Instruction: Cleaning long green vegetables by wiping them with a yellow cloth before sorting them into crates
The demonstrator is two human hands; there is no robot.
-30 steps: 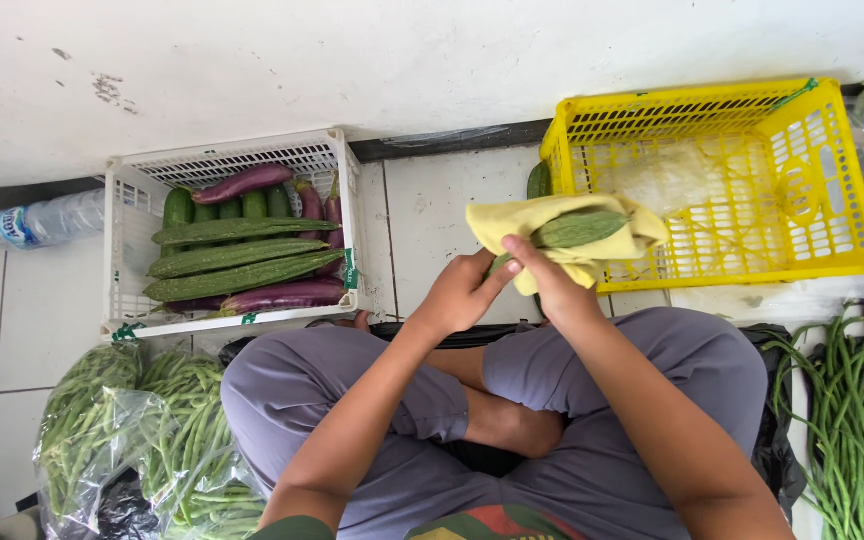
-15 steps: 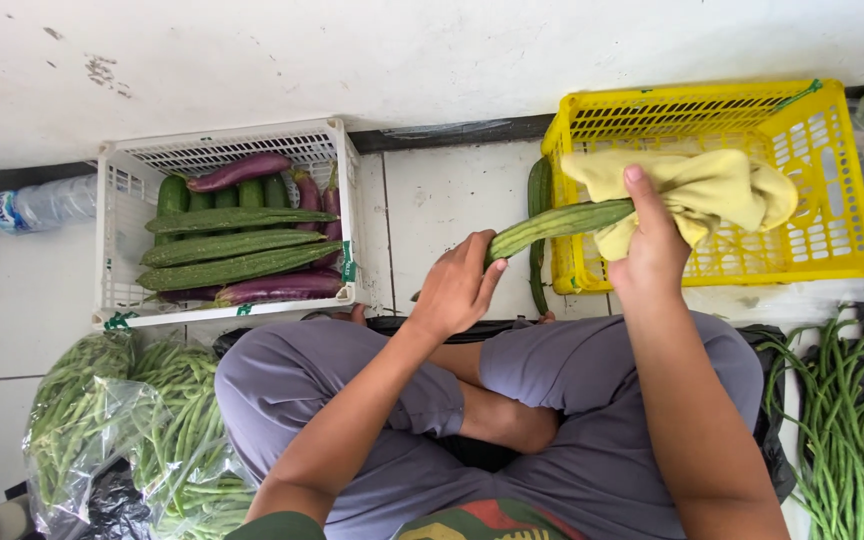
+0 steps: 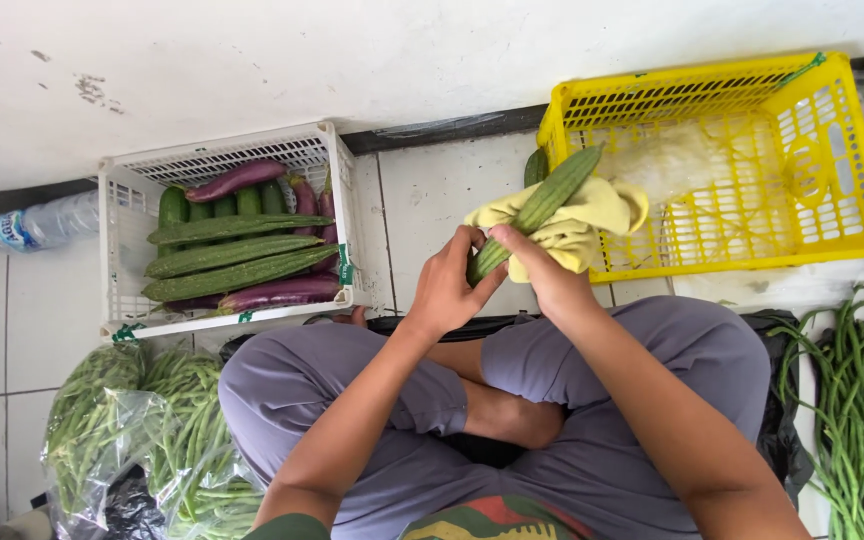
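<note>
At the left stands a white plastic crate (image 3: 124, 215) full of vegetables. The left hand (image 3: 444, 288) is closed around the lower end of a long green ridged gourd (image 3: 537, 207). The right hand (image 3: 542, 270) presses a soft yellow cloth (image 3: 592, 215) on it, before the yellow plastic basket (image 3: 857, 170). The gourd seems stiff and light; the ends give good hold.

A long, green, ridged gourd (image 3: 537, 208) is held slanted, its far end raised towards the right over the near left corner of a yellow plastic crate and its near end gripped at the lower left. A crumpled pale yellow cloth (image 3: 577, 225) is wrapped round the gourd's middle and bunched on its right side, touching it.
</note>
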